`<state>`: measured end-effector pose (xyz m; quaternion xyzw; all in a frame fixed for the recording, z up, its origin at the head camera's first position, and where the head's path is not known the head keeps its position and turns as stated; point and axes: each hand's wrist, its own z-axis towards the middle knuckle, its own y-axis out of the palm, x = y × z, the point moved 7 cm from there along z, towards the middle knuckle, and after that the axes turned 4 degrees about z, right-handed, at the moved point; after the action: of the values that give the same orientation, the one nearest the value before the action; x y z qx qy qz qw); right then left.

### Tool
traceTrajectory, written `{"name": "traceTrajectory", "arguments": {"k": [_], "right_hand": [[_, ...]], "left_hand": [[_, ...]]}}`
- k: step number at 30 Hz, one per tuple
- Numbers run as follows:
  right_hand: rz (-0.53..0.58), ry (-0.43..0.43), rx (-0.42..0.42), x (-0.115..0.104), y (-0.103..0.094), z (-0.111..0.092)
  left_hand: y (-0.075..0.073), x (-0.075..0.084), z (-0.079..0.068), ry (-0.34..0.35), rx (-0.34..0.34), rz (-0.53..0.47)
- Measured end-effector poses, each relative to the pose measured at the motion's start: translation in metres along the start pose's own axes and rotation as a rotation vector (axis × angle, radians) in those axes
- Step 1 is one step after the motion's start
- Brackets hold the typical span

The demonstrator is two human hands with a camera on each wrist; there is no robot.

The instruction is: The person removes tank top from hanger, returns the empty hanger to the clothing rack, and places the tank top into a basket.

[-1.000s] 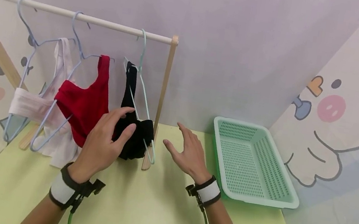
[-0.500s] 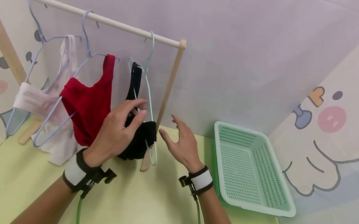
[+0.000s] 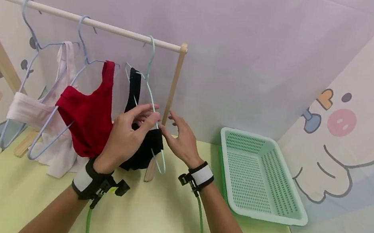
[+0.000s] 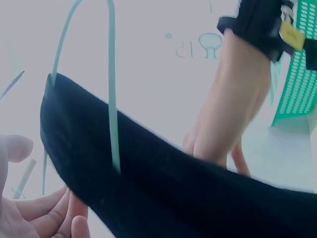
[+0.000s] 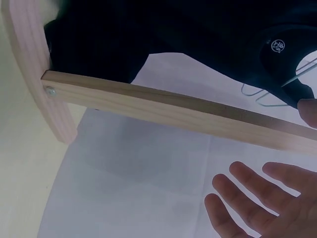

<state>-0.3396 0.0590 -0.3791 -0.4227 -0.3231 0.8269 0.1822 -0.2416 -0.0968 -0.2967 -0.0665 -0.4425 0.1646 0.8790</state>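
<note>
A black tank top (image 3: 148, 145) hangs on a mint hanger (image 3: 150, 60) at the rack's right end. One strap sits on the hanger's far shoulder; the other side droops low on the near arm. My left hand (image 3: 124, 139) is at the hanger's near arm, thumb and fingers apart either side of it. In the left wrist view its fingers lie beside the black cloth (image 4: 168, 183), contact unclear. My right hand (image 3: 183, 140) is beside the rack's post with fingers spread. The right wrist view puts its thumb close to the cloth's edge, touching or not I cannot tell.
A wooden post (image 3: 174, 86) carries the white rail (image 3: 120, 31). Left of my hands hang a red top (image 3: 90, 118) and a white top (image 3: 33, 109) on blue hangers. A green basket (image 3: 261, 215) stands on the yellow table (image 3: 156, 224) at the right.
My left hand has moved right to the mint hanger's near arm. My right hand has moved left and slightly up, closer to the post and black tank top.
</note>
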Motion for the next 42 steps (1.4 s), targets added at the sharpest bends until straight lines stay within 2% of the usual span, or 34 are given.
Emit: {"name": "traceTrajectory", "arguments": {"k": [7,16,24,28,42], "right_hand": [[0.08,-0.007,0.014,-0.002,0.002,0.006],[0.255,-0.044,0.024,-0.006,0.007,0.013],[0.286,-0.095,0.06,-0.009,0.008,0.014],[0.289,-0.108,0.073,-0.009,0.008,0.015],[0.246,-0.075,0.065,-0.008,0.009,0.014]], "left_hand": [[0.002,0.006,0.004,0.011,0.024,-0.037],[0.001,0.008,0.004,0.005,0.064,-0.045],[0.0,0.013,0.003,0.025,0.076,-0.013],[-0.001,0.013,0.003,0.013,0.082,-0.006],[-0.004,0.012,0.005,-0.033,0.073,-0.041]]}}
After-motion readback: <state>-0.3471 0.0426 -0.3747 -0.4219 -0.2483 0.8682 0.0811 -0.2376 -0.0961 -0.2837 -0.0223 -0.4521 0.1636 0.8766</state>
